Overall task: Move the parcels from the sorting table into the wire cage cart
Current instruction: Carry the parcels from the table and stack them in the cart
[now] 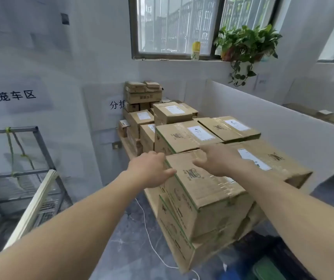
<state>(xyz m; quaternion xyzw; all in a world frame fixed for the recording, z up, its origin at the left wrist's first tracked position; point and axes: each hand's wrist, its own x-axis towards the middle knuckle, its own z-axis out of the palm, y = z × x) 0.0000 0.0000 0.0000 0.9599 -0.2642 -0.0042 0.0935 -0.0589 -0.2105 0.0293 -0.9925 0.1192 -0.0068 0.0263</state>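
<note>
Table surface almost wholly hidden under stacked parcels; far labels are too blurred to read. Nearest parcel (200, 190): brown cardboard carton with green edge stripe, taped top seam and printed logo, set atop another carton at the table's near corner. Left hand (152, 170), as grip, touches its upper left edge, thumb along the rim, fingers hidden behind. Right hand (220, 160) lies flat on its top, fingers straight. Wire cage cart (20, 168) stands well apart at left, cut off by the frame.
</note>
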